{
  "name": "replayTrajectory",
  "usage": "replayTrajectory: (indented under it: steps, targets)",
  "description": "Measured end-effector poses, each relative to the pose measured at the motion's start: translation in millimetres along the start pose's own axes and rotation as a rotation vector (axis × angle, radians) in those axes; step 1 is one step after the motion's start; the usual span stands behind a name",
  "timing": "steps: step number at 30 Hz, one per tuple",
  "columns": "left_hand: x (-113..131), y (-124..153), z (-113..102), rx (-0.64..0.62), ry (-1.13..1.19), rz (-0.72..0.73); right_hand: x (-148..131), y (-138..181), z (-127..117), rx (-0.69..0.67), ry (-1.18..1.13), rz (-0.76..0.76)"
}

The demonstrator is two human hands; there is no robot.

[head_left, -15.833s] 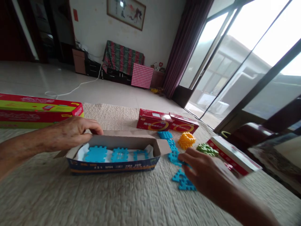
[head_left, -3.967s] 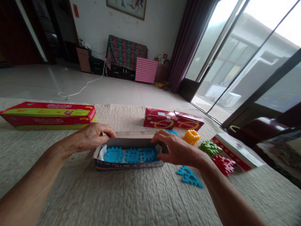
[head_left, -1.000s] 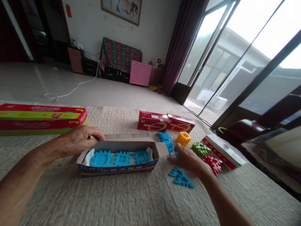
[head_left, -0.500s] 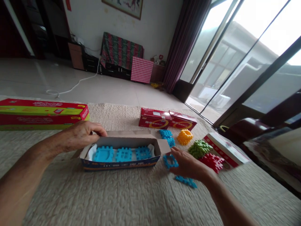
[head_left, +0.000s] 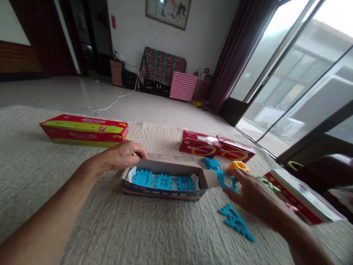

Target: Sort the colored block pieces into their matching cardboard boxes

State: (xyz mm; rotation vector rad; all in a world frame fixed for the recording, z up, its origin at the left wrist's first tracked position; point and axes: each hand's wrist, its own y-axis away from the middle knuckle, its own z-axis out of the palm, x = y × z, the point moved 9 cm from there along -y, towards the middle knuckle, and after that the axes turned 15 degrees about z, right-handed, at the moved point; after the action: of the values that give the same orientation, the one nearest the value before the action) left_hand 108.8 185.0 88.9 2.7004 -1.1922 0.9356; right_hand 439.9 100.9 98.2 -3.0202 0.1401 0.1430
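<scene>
Head view shows us our right hand (head_left: 255,197) pinching a blue square block (head_left: 228,182) between thumb and fingertips, lifted just off the cloth; the block sits at the hand's ten o'clock, and just beyond it, at nine o'clock, is the flapped open end of the open cardboard box (head_left: 165,191); block and flap look almost touching, though we cannot tell whether they meet; the box's long axis runs from nine to three o'clock across us, so the held block lies on that axis, just off its right end; our left hand (head_left: 121,156) curls closed over the far left rim of the box, fingers hooked on the wall, holding it down at the opposite end; we judge the right hand the nearer to the held block and to the box's open end, the left nearer to its closed end; inside the box lie three blue blocks (head_left: 163,181) in a row along the same axis; at the right hand's six o'clock two blue triangle pieces (head_left: 235,221) lie flat on the quilted cloth (head_left: 154,235); at its twelve o'clock sit more blue blocks (head_left: 211,164) and a yellow block (head_left: 238,165), half hidden by our fingers.
</scene>
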Motion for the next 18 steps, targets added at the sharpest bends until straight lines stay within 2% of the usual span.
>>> replayTrajectory:
  steps: [2, 4, 10, 15, 18]
  targets:
    - [0.4, 0.2, -0.7, 0.005, 0.003, 0.015, -22.5, 1.0, -22.6, 0.102, -0.082, -0.085]
    - [0.6, 0.6, -0.6, 0.000, 0.014, 0.027, -53.7, 4.2, -34.7, 0.152, -0.138, -0.181]
    - [1.0, 0.5, 1.0, -0.027, 0.038, 0.060, -149.1, 7.8, -31.8, 0.088, -0.235, -0.399]
    - [2.2, 1.0, -1.0, -0.021, 0.042, 0.013, -187.8, 4.3, -49.6, 0.112, -0.295, -0.474]
    - [0.9, 1.4, 0.1, -0.027, 0.060, 0.012, -205.1, 3.7, -48.9, 0.030, -0.350, -0.516]
